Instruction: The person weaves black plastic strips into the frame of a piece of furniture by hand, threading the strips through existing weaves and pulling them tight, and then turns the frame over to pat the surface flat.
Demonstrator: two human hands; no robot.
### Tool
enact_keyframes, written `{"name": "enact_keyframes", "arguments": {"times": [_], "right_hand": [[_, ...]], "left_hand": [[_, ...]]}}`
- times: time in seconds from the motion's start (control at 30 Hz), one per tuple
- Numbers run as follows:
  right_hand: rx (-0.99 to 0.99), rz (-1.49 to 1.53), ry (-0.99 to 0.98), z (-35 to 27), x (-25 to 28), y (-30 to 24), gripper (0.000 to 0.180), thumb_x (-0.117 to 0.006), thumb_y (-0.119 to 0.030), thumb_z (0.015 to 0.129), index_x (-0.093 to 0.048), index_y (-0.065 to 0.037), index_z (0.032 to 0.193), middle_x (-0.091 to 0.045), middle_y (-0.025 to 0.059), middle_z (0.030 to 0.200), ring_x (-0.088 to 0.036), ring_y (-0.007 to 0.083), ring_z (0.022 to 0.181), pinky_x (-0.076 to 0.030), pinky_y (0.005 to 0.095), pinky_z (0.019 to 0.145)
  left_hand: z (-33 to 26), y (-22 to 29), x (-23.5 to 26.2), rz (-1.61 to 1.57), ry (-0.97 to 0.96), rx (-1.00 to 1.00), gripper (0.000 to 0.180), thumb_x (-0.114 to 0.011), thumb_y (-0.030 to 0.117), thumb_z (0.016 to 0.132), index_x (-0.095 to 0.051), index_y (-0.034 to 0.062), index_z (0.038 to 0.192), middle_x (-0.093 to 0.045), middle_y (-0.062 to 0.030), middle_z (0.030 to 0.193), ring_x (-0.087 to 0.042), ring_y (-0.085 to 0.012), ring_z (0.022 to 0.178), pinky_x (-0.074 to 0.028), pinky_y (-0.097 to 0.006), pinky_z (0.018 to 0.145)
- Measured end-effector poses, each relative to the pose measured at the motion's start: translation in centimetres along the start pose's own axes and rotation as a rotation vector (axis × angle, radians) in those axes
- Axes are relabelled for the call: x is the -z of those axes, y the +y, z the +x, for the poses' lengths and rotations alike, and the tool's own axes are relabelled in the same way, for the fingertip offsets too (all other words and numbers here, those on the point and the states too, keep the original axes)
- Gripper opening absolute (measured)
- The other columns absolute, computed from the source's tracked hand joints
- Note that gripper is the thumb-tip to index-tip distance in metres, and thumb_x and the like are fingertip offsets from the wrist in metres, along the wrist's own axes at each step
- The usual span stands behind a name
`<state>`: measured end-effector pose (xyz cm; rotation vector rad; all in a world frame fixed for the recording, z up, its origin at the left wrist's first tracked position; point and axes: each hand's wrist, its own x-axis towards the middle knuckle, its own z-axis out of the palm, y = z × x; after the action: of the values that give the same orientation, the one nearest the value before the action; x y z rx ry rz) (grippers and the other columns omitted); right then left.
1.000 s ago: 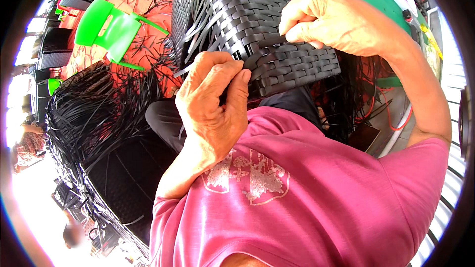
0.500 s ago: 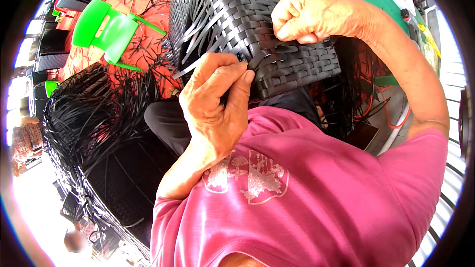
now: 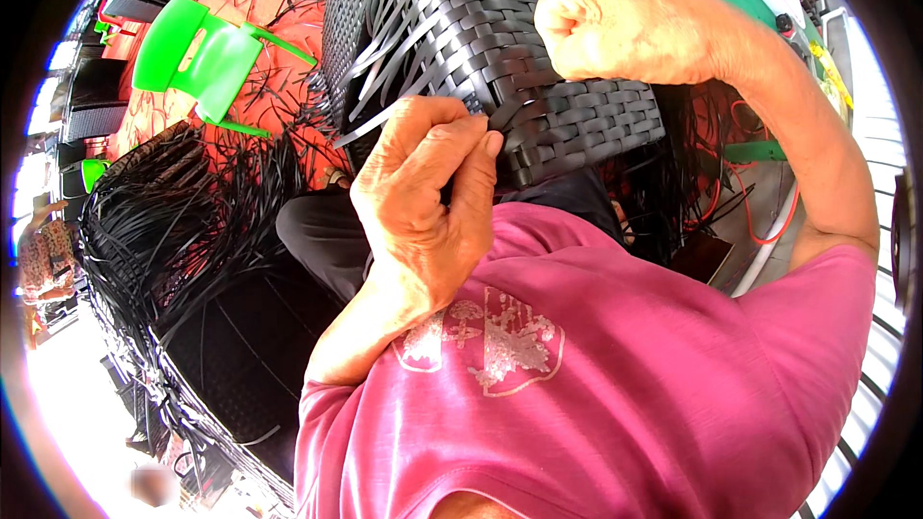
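At the centre of the frame, the left hand [image 3: 428, 202] pinches a black strip [image 3: 404, 106] at the edge of the black woven basket [image 3: 500, 48], which fills the upper middle. The right hand [image 3: 615, 19], upper right, is a closed fist resting against the weave. A green chair [image 3: 197, 62] stands upper left.

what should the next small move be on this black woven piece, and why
Probably draw the strip snug with the right hand, while the left hand keeps the edge pinched. The right hand is a closed fist raised above the black woven panel, and the left fingers pinch at the weave's edge. Loose strip ends still stick out there, so that stretch looks unfinished.
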<state>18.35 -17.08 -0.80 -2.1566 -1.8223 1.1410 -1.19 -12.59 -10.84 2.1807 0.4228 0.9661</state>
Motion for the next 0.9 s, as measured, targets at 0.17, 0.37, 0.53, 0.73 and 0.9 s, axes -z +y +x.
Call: {"name": "enact_keyframes", "arguments": {"times": [0.17,0.37,0.53,0.73,0.9], "right_hand": [[0.006,-0.075,-0.005,-0.2,0.3,-0.7,0.025,-0.052,-0.012,0.072,-0.049,0.010,0.061,-0.041,0.0206,0.051,-0.041,0.0207,0.045,-0.034,0.0386,0.048],[0.151,0.109,-0.061,1.0,-0.3,2.5,0.027,-0.056,-0.014,0.078,-0.049,0.006,0.061,-0.041,0.0096,0.050,-0.039,0.0140,0.049,-0.033,0.0344,0.049],[0.203,0.251,-0.056,1.4,-1.4,3.8,0.028,-0.059,-0.013,0.084,-0.050,0.004,0.064,-0.041,-0.0001,0.055,-0.039,0.0092,0.054,-0.033,0.0299,0.051],[0.325,0.183,0.006,1.8,-1.6,3.1,0.021,-0.061,-0.010,0.084,-0.057,0.003,0.068,-0.052,0.0013,0.060,-0.044,0.0082,0.058,-0.039,0.0283,0.055],[0.562,-0.146,0.423,0.7,-3.7,2.1,0.020,-0.066,-0.011,0.078,-0.052,0.001,0.068,-0.051,0.0095,0.059,-0.048,0.0289,0.056,-0.038,0.0365,0.053]], "left_hand": [[0.2,0.1,0.1,0.070,0.002,-0.087,0.009,-0.067,-0.004,0.077,-0.065,-0.0046,0.086,-0.062,-0.0111,0.082,-0.059,-0.0189,0.070,-0.046,-0.027,0.064],[0.1,0.0,0.1,0.058,0.002,-0.087,0.009,-0.067,-0.003,0.077,-0.065,-0.0047,0.086,-0.062,-0.0110,0.083,-0.059,-0.0188,0.070,-0.046,-0.026,0.064],[-0.2,-0.3,0.0,-0.011,0.000,-0.006,0.010,-0.068,-0.004,0.076,-0.064,-0.0043,0.086,-0.062,-0.0111,0.082,-0.059,-0.0192,0.068,-0.046,-0.026,0.062],[-0.1,-0.5,0.0,-0.151,-0.019,0.207,0.013,-0.070,-0.002,0.075,-0.064,-0.0019,0.087,-0.061,-0.0074,0.077,-0.058,-0.0145,0.063,-0.045,-0.025,0.058],[1.6,-0.6,0.5,-0.484,-0.050,0.501,0.011,-0.070,0.004,0.080,-0.064,-0.0020,0.088,-0.059,0.0021,0.068,-0.050,-0.0015,0.059,-0.039,-0.020,0.052]]}}
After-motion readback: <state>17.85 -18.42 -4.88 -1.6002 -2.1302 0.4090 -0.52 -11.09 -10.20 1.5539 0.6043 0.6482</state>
